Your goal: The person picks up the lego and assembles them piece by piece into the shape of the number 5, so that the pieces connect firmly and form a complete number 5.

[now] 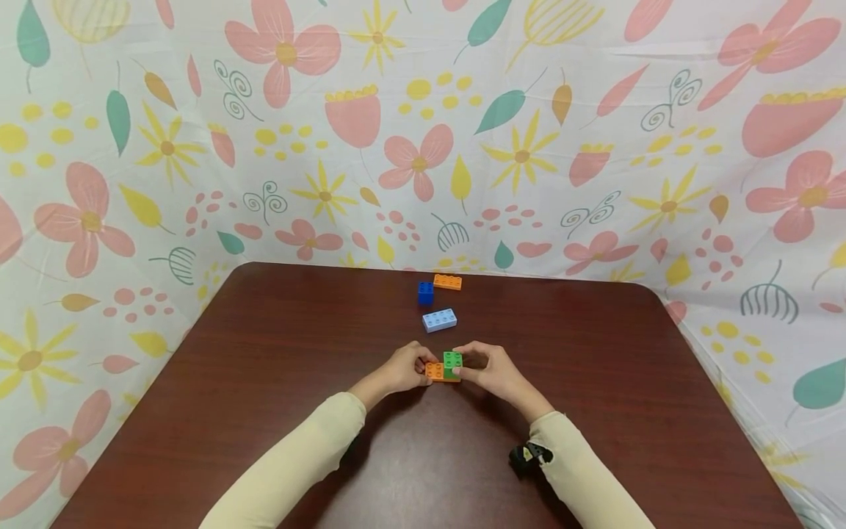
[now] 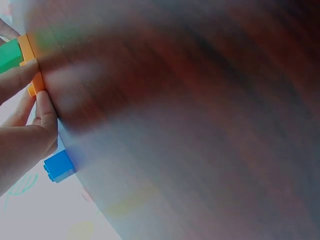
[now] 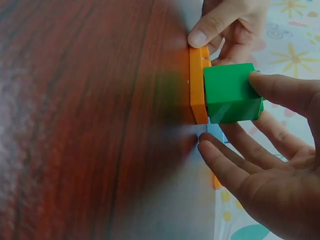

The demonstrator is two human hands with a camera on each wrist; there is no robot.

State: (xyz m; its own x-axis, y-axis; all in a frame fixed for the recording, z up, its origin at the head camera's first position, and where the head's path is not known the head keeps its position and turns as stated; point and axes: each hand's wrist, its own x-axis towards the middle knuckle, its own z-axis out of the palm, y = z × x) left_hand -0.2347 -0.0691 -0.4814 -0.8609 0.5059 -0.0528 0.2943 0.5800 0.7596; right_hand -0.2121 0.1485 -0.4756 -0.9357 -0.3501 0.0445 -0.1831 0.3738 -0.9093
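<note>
A: Left to right, quick. Left hand [image 1: 403,367], frame centre: fingers curled, pinching the left end of the orange plate [image 1: 434,372]. Plate lies flat on the table [image 1: 264,353].

B: And the green brick [image 1: 452,361]?

A: Sits on the plate's right part, studs up. Right hand [image 1: 492,371] has a fingertip on its side; the right wrist view shows the other fingers fairly straight and spread under it, so it's mostly open, touching rather than clamping.

B: Handling?

A: My guess: hard plastic, light, stiff, smooth sides, not fragile. Could slip if pinched on the flat faces alone. Best hold is across opposite side walls, thumb against finger, pressing down on top to seat the studs.

B: Orientation?

A: Plate's long axis runs left-right in the head view, roughly between the two hands. Brick looks about square from above, so no clear long axis; studs point up.

B: Other stuff?

A: Above centre: pale blue brick [image 1: 439,319], long axis left-right, slightly tilted. Further up, dark blue brick [image 1: 426,292] and just right of it a second orange brick [image 1: 447,281]. All well apart from the hands.
</note>
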